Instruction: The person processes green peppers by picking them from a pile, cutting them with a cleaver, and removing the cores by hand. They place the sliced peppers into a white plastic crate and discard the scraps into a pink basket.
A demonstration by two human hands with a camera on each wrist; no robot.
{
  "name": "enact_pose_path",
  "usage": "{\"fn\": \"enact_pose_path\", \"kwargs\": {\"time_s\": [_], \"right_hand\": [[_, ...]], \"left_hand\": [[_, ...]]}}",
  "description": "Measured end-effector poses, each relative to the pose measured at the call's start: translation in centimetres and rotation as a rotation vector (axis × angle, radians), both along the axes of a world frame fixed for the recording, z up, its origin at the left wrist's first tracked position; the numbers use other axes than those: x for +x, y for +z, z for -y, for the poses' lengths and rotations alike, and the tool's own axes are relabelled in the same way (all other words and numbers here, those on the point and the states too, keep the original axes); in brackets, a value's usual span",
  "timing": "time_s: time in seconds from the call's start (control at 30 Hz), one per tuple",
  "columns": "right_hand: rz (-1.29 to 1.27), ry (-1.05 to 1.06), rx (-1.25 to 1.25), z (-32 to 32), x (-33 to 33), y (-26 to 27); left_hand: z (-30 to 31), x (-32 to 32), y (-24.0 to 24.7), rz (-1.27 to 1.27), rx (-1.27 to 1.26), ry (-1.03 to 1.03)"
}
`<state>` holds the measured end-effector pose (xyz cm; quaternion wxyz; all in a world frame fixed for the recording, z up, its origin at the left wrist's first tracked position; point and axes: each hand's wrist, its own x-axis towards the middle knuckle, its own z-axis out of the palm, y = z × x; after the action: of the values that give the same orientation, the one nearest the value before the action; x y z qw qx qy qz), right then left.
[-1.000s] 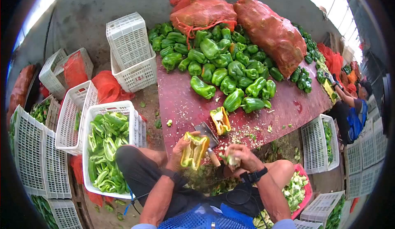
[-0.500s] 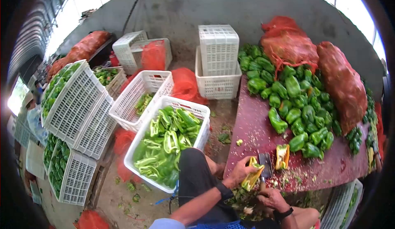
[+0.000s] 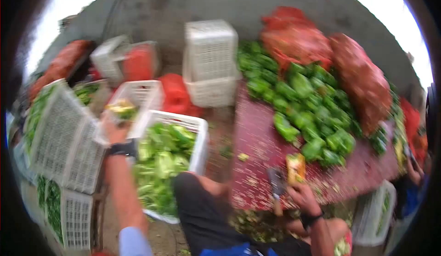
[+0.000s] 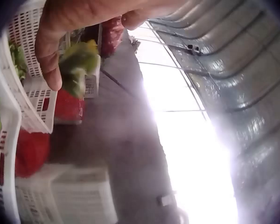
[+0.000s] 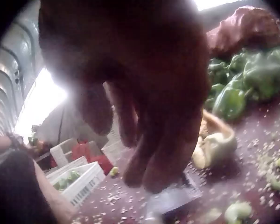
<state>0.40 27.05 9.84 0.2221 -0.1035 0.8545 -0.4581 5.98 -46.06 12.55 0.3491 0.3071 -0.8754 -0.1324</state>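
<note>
My left hand [image 3: 115, 129] reaches out to the left, beside an upright white crate [image 3: 149, 90]. Just past its fingertips is a blurred yellow-green pepper half [image 4: 78, 67]; in the left wrist view the fingers [image 4: 47, 65] are extended and the pepper half appears apart from them. At the table's near edge, my right hand [image 3: 304, 197] hangs with fingers pointing down and holds nothing. Close by it lie a cleaver [image 3: 275, 182] with a wooden handle and another pepper half [image 3: 295, 166], orange-yellow and cut side up.
Whole green peppers [image 3: 303, 104] cover the red table's back, below two red mesh sacks [image 3: 360, 81]. A crate of cut peppers [image 3: 167, 164] stands left of my knee. Stacked crates [image 3: 69, 136] flank my left arm. Another person [image 3: 413, 178] sits at far right.
My left hand has swung from over the table's edge far left with the pepper half, which has left its fingers. My right hand has risen from near the cleaver handle toward the other half.
</note>
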Motion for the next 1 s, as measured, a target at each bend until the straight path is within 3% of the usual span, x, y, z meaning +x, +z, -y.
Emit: {"fn": "enact_pose_path", "kwargs": {"time_s": [0.03,0.07,0.1,0.13,0.23,0.3,0.37,0.43,0.5,0.57,0.67,0.7,0.8,0.83,0.9,0.97,1.0], "right_hand": [[-0.252,-0.038,0.130,-0.1,-0.6,0.9],[-0.390,-0.096,0.092,-0.6,-1.8,0.1],[-0.520,-0.205,0.092,-0.9,-2.6,-0.2],[-0.606,-0.238,0.195,-2.1,-3.7,-2.0],[-0.716,-0.301,0.474,-2.5,-6.4,-4.9],[-0.695,-0.263,0.522,-1.8,-7.7,-6.8],[-0.681,-0.297,0.555,-1.0,-7.6,-7.9],[-0.597,-0.338,0.507,-0.6,-7.5,-8.0],[-0.446,-0.470,0.217,-0.4,-7.2,-8.1],[-0.379,-0.488,0.170,-0.6,-6.4,-7.9],[-0.139,-0.503,0.002,0.9,-3.6,-4.6],[0.014,-0.467,-0.052,1.2,-2.4,-4.4],[0.114,-0.246,-0.275,2.5,1.0,-5.9],[0.183,-0.194,-0.276,3.5,2.3,-4.9],[0.168,-0.168,-0.369,5.3,3.8,-3.1],[-0.490,0.082,0.393,6.0,4.1,-2.3],[-0.587,0.058,0.375,6.7,4.3,-0.6]], "left_hand": [[2.3,0.6,-1.5,-0.155,0.425,-0.313],[4.4,1.3,-2.9,-0.541,1.122,-0.627],[6.6,2.0,-4.4,-0.733,1.597,-0.664],[-2.4,1.1,-0.5,-0.915,1.515,-0.418],[-17.8,1.9,4.8,-0.713,1.489,-0.565],[-27.7,2.3,6.8,-0.602,1.436,-0.710],[-34.5,2.4,6.4,-0.488,1.496,-0.922],[-39.2,2.4,5.1,-0.227,1.769,-0.858],[-43.1,1.8,2.4,-0.116,1.913,-0.813],[-45.5,1.1,-1.9,-0.058,2.038,-0.801],[-48.3,-0.4,-6.7,-0.038,1.949,-0.745],[-49.0,-0.5,-6.9,-0.036,1.946,-0.738],[-50.2,-1.6,-6.8,0.048,2.046,-0.574],[-50.9,-1.8,-8.8,-0.120,2.185,-0.709],[-50.8,-1.0,-9.3,-0.108,2.118,-0.792],[-50.5,-0.8,-9.3,-0.024,2.105,-0.746],[-50.4,-0.6,-9.4,0.047,2.100,-0.698]]}}
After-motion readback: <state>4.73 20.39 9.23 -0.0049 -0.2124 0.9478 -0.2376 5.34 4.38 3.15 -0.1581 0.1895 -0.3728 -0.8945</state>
